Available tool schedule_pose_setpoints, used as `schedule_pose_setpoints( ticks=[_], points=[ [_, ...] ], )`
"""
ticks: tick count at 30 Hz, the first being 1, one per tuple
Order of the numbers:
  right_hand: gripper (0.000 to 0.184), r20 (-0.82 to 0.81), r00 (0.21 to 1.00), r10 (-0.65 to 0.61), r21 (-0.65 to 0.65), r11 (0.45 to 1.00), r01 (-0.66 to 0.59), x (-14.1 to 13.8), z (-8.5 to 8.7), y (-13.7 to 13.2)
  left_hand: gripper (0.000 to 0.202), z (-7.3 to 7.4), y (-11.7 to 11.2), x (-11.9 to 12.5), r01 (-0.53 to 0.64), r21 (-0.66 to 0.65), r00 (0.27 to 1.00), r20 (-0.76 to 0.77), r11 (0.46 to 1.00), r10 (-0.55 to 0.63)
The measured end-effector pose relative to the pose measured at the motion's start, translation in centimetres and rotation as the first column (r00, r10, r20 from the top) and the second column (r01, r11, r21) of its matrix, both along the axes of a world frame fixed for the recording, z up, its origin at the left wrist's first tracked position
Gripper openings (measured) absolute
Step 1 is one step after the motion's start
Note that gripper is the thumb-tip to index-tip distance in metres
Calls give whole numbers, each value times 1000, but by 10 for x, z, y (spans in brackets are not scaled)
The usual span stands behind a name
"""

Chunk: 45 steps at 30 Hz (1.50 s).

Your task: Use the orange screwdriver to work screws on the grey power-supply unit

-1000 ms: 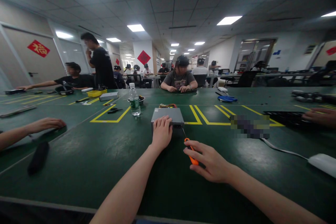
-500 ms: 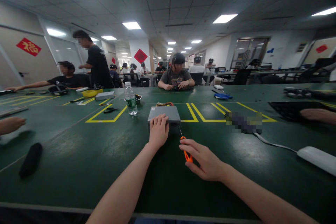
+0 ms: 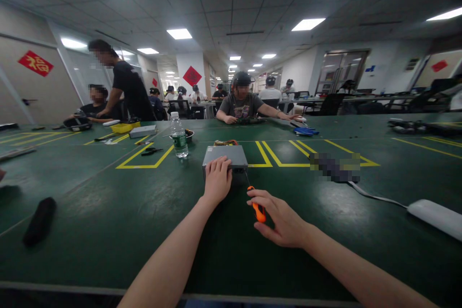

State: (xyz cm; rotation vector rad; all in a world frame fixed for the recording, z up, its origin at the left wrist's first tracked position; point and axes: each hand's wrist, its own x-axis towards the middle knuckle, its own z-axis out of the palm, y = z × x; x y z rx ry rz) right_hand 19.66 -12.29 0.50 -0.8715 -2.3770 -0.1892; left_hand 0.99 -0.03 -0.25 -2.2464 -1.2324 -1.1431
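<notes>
1. Grey box (image 3: 231, 155) sits on the green table (image 3: 108, 211) straight ahead; I see the left hand (image 3: 217, 180) lying palm-down on its near edge, fingers loose and together.
2. The right hand (image 3: 281, 219) pinches an orange screwdriver (image 3: 259, 211), its shaft aimed at the box's near right corner.
3. Both forearms stretch forward, the right angling inward.
4. I count one box, one screwdriver and one water bottle (image 3: 179, 135).

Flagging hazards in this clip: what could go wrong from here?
1. The screwdriver in the right hand points at the near face of the box, close beside the left hand. A slip could jab it.
2. Only that hand pins the box to the table. A hard push might slide it toward the bottle.
</notes>
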Motion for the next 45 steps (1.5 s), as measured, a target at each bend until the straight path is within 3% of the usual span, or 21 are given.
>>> schedule_pose_setpoints(
  ticks=[3, 7, 10, 14, 18, 21, 25, 29, 33, 37, 41, 45],
  points=[
    [36, 71, 997, -21, 84, 996, 15, -3, 2, -1, 27, 0, 0, -1, -5, 4, 1000, -5, 1000, 5],
    [33, 4, 999, -33, 173, 984, 32, -8, 1, 3, 27, -1, 1, -1, -5, -6, 1000, -8, 1000, 5],
    [32, -41, 998, -42, 137, 989, 47, -9, -1, 3, 27, -1, 1, -1, -4, -10, 1000, -6, 1000, 4],
    [38, 34, 999, -35, 65, 997, 33, -8, 1, -2, 27, 0, 1, -1, -1, -9, 1000, 0, 1000, 1],
    [37, 140, 989, -44, 126, 992, 27, -12, 4, -3, 27, 0, 0, -1, 4, -13, 1000, 0, 1000, -4],
    [32, 92, 995, -40, 171, 985, 24, -15, 2, 0, 27, 0, 1, -1, 3, -16, 1000, 1, 1000, -3],
    [31, 8, 999, -49, 129, 991, 48, -14, -3, 1, 27, -1, 1, -1, 0, -16, 1000, 6, 1000, 0],
    [39, 75, 997, -29, 67, 997, 24, -12, 1, -2, 27, -1, 1, -1, 0, -15, 1000, 8, 1000, 0],
    [36, 161, 986, -36, 123, 992, 16, -14, 4, -3, 27, -1, 1, 0, -1, -13, 1000, 13, 1000, 1],
    [30, 78, 996, -50, 176, 984, 36, -16, -1, 1, 27, -1, 1, -1, -2, -15, 1000, 6, 1000, 2],
    [29, 39, 997, -68, 130, 990, 62, -14, -3, 0, 26, -1, 0, -1, -1, -14, 1000, 3, 1000, 1],
    [39, 118, 991, -56, 77, 996, 47, -12, 2, -3, 26, 0, 0, -1, -1, -13, 1000, 1, 1000, 1]
  ],
)
